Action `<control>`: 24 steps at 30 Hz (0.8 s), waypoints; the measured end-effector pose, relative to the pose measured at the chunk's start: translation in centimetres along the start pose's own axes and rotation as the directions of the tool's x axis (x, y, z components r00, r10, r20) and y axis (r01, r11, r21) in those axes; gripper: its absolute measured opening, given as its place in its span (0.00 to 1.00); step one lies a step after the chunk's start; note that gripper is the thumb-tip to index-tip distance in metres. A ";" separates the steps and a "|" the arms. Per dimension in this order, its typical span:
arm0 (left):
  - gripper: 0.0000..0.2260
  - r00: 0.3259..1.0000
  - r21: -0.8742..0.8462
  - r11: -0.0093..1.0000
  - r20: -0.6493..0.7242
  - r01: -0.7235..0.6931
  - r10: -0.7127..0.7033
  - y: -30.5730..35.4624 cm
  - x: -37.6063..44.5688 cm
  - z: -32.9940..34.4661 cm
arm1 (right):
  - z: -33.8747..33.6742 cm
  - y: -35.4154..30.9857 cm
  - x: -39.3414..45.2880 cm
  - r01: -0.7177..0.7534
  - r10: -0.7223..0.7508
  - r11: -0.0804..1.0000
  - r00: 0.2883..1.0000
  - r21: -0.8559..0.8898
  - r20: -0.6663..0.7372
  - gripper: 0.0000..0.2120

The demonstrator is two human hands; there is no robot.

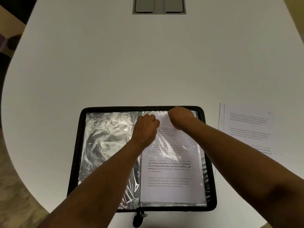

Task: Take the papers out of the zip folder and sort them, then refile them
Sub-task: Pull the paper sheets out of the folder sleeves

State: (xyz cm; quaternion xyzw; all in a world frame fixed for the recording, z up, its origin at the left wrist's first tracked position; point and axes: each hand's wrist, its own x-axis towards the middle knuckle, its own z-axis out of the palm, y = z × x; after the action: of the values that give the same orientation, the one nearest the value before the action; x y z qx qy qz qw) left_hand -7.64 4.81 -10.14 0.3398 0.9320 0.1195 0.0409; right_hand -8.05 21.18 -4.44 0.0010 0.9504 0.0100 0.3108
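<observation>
Nearest, the zip pull [139, 217] hangs off the near edge of the open folder [79, 145] on the white surface [148, 63]. Its long axis runs near to far. Left hand [145, 127] pins the sleeve; right hand [180, 118] fingers pinch the sheet [169, 170] at the far opening. It looks like removal; next, slide the sheet out farward. More papers [250, 129] lie right.

Glossy crinkled plastic sleeves [108, 142], matt black cloth zip folder [77, 145], smooth matt white table [131, 63]

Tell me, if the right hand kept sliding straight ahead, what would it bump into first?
Probably the zip folder's black far edge, just beyond the right hand; past that only bare white table. Depth is hard to judge.
</observation>
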 end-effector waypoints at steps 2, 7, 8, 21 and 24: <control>0.08 1.000 -0.013 1.000 0.005 0.004 -0.004 0.0 0.0 -0.1 | -0.4 -0.2 0.4 -0.021 0.021 0.999 1.000 -0.032 0.006 0.08; 0.08 1.000 -0.040 0.999 0.003 0.008 -0.008 0.0 -0.1 -0.3 | -0.6 -0.4 0.9 -0.099 0.100 0.995 0.994 -0.022 0.053 0.12; 0.08 1.000 -0.040 0.999 0.005 0.009 -0.009 0.1 -0.1 -0.2 | -0.6 -0.4 0.9 -0.111 0.111 0.994 0.992 -0.013 0.054 0.12; 0.07 1.000 -0.087 0.996 0.012 0.009 -0.008 -0.3 -0.4 0.2 | -0.8 -0.5 0.6 -0.097 0.100 0.993 0.994 -0.072 0.042 0.12; 0.08 1.000 -0.145 0.989 -0.007 0.026 -0.027 -0.3 -0.4 0.3 | -1.3 -0.2 0.5 -0.099 0.098 0.994 0.995 -0.045 -0.028 0.12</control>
State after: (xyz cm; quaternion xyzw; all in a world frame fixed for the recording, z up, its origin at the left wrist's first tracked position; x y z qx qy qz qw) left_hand -7.46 4.37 -10.47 0.3231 0.9254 0.1879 0.0630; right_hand -9.23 21.00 -3.73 0.0406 0.9526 0.0475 0.2976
